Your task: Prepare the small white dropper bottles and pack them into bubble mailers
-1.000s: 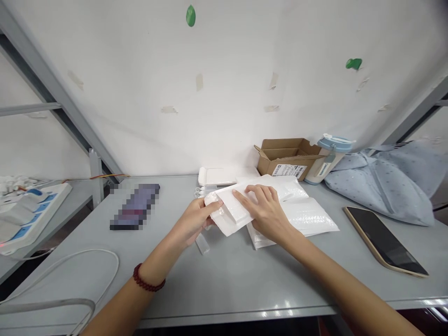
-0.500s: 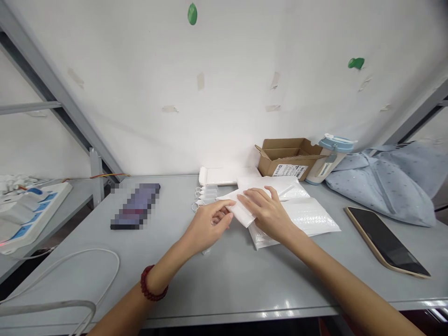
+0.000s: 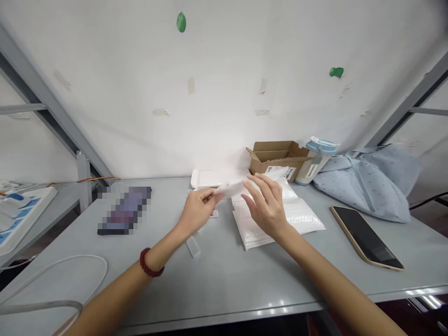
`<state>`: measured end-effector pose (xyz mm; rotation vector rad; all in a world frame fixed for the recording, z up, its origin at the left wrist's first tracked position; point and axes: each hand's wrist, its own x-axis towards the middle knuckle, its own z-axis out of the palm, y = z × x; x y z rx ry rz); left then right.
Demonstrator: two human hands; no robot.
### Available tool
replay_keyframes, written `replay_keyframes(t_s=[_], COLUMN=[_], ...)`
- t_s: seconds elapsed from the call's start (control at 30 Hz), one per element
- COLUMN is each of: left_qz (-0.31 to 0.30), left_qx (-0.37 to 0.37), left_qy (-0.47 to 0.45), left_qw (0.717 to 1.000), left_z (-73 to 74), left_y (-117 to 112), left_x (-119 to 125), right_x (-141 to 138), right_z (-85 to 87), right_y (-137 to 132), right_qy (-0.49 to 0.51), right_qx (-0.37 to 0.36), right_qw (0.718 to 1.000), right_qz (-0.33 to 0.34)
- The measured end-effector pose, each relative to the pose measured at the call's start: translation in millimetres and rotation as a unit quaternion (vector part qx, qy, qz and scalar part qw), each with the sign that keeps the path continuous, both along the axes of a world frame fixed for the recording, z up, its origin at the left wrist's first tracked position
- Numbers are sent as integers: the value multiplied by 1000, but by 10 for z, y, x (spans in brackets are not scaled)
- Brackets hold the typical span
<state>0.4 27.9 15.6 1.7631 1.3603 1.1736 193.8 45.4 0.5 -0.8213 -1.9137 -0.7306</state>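
Note:
My left hand (image 3: 196, 211) is closed on one end of a white bubble mailer (image 3: 231, 188) and holds it just above the grey table (image 3: 224, 275). My right hand (image 3: 268, 205) hovers beside the mailer's other end with its fingers spread and nothing in it. Under my right hand lies a stack of white bubble mailers (image 3: 280, 219). A small clear plastic piece (image 3: 193, 246) rests on the table below my left hand. A red bead bracelet (image 3: 150, 265) is on my left wrist.
A white tray (image 3: 207, 178) and an open cardboard box (image 3: 276, 157) stand at the back by the wall, with a blue-lidded cup (image 3: 317, 158) and a light blue bag (image 3: 367, 179) to the right. A phone (image 3: 366, 235) lies at right, a blurred dark object (image 3: 124, 210) and white cable (image 3: 52, 284) at left.
My left hand has lifted the mailer off the stack and my right hand has let go of it and opened. The camera view has shifted a little to the right.

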Motion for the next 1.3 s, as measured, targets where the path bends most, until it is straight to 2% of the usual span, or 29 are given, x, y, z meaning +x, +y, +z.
replay_keyframes(t_s=[0.1,0.2,0.37,0.5,0.63,0.8,0.9,1.0,1.17,1.3], left_qz=[-62,-113,-139,-126,-84,-10,-13,-37,-57,-73], left_qx=[-91,-217,-296,-309,-261,-90,0,45,84,108], left_qy=[-102,-204,-178,-108,-9,145,236,308,386,433], left_qw=[989,948,928,937,962,985,972,950,917,892], left_z=[128,118,-54,-121,-117,-91,-85,-129,-263,-283], left_y=[234,478,720,743,749,921,1076,1204,1328,1331], left_x=[56,167,368,453,465,213,-12,-147,-155,-121], right_x=[50,89,153,187,190,191,190,189,203,216], right_z=[30,-1,-147,-217,-194,-151,-141,-106,-43,-52], right_y=[47,119,254,304,293,273,269,266,276,280], right_qy=[34,28,-28,-65,-103,-114,-117,-123,-119,-120], right_qx=[26,-4,-108,-161,-247,-303,-313,-334,-379,-363], right_qw=[998,996,983,971,946,929,925,917,902,911], right_qz=[-46,-85,-146,-163,-183,-182,-181,-177,-166,-156])
